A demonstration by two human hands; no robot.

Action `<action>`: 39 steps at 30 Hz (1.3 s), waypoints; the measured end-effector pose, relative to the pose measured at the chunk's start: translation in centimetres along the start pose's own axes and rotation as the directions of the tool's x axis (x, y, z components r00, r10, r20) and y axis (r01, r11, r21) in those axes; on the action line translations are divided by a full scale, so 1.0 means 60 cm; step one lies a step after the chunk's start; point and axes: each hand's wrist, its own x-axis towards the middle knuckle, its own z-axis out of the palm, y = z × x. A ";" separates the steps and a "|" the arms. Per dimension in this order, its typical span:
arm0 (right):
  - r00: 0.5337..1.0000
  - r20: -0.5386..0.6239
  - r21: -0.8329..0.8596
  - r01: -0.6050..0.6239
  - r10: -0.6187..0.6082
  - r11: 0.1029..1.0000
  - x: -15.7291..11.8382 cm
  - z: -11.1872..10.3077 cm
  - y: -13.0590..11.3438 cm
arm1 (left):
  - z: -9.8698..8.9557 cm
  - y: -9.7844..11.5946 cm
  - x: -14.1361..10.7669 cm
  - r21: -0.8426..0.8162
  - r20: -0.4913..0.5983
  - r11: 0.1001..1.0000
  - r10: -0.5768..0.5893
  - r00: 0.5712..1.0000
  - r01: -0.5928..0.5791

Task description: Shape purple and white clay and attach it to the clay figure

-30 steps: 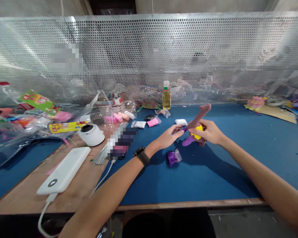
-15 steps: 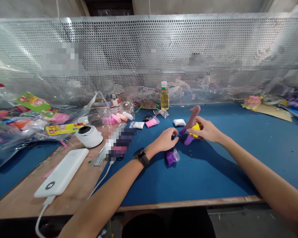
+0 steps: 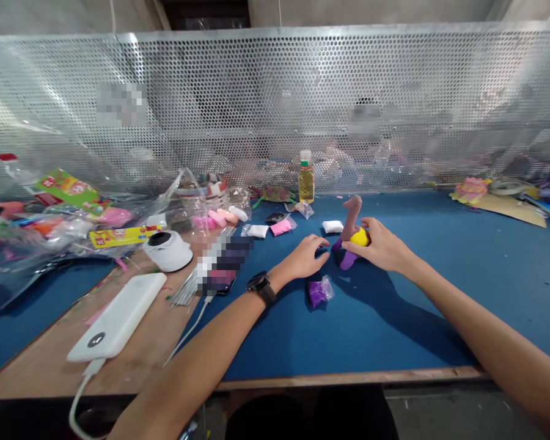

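Note:
My right hand has its thumb and fingers closed around the yellow body of a clay figure. The figure has a long mauve-brown neck that stands nearly upright, with purple parts at its base, by the blue tabletop. Part of its body is hidden behind my fingers. Just left of it, my left hand rests with curled fingers and thumb apart, holding nothing. A small bag of purple clay lies below my left hand. Beyond the figure is a white clay packet.
A bottle of yellow liquid stands by the perforated metal screen. Pink and white packets lie left of centre. A phone, a white power bank and plastic packaging occupy the left side.
The clay figure has turned in my right hand: its neck leans less to the right, and the yellow part looks rounder. My left hand stays almost in place.

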 end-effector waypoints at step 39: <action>0.943 -0.328 0.680 0.276 -0.055 0.679 0.047 -0.017 -0.035 | -0.093 0.136 0.094 -0.091 -0.280 0.928 0.325 0.903 -0.362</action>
